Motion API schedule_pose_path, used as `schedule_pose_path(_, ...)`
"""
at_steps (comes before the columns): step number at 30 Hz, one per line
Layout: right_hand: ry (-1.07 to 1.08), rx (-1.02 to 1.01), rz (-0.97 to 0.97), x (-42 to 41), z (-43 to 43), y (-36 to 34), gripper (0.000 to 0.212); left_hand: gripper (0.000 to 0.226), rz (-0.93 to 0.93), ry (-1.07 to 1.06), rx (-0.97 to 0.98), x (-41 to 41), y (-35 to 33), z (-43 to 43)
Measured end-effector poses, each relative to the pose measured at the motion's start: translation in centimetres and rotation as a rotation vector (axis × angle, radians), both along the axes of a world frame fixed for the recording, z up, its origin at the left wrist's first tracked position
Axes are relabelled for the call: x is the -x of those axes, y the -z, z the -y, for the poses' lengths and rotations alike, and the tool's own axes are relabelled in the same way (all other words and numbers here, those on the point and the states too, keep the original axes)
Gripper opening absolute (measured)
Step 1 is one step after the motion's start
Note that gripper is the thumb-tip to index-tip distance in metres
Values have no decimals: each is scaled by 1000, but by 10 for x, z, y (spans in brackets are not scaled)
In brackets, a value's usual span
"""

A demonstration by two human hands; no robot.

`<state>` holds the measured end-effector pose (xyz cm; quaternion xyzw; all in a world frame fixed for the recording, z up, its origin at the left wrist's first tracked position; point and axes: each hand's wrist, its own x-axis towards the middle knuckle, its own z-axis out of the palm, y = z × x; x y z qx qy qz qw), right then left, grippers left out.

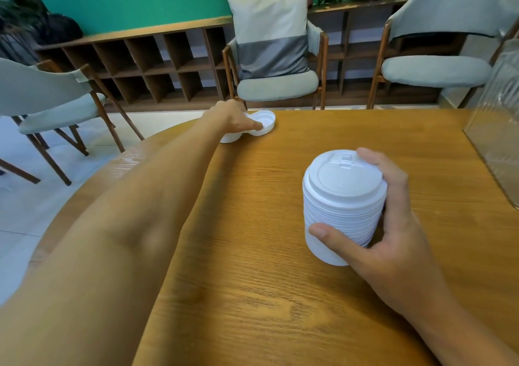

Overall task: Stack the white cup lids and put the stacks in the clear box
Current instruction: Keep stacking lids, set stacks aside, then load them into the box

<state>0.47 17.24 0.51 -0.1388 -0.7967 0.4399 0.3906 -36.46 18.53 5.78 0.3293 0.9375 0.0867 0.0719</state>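
Stacking is well advanced; boxing has not begun. At 11 o'clock on the wooden table (252,253), the left hand (233,115) lays its fingers on two loose white plastic cup lids (265,121) — whether it pinches one cannot be told. Toward 3 o'clock, the right hand (393,239) wraps thumb and curled fingers round a tall stack of white lids (342,197). At 2 o'clock, the clear ribbed plastic box (497,129) — only partly in view — shows no lids inside.

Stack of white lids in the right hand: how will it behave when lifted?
The stack is probably light: thin plastic lids. It is tall for its width, so it may tip or split apart unless gripped round the side, as the right hand does now. Its ridged nested rims likely give fair grip.
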Motion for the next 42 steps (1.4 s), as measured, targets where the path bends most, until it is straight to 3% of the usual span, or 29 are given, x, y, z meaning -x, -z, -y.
schedule_pose_path(8, 8, 42, 13, -2, 1, -1, 87, 79, -20, 149, 37, -56, 0, 22)
schedule_pose_path(18, 97, -5, 5, -16, 0, -2, 87, 66, -99, 313, -110, -152, 16, 48)
schedule_pose_path(21, 131, -11, 1, -23, -1, -2, 86, 68, -201, 321, -228, -172, 16, 56)
schedule_pose_path(24, 132, -14, -3, -26, -1, -3, 85, 69, -243, 273, -505, -181, 17, 61)
schedule_pose_path(26, 130, -29, -6, -27, -2, -3, 85, 62, -99, 253, -824, -184, 17, 67)
schedule_pose_path(29, 131, -46, -5, -26, -3, -3, 84, 58, 339, 262, -1161, -192, 12, 77)
schedule_pose_path(36, 107, -6, -51, -22, -3, -2, 72, 65, 904, 278, -1386, -207, 2, 92)
schedule_pose_path(38, 125, 14, -76, -21, -2, -5, 67, 75, 960, 338, -1394, -211, 1, 94)
schedule_pose_path(42, 156, 17, -136, -19, -1, -6, 65, 63, 908, 429, -1300, -224, 6, 92)
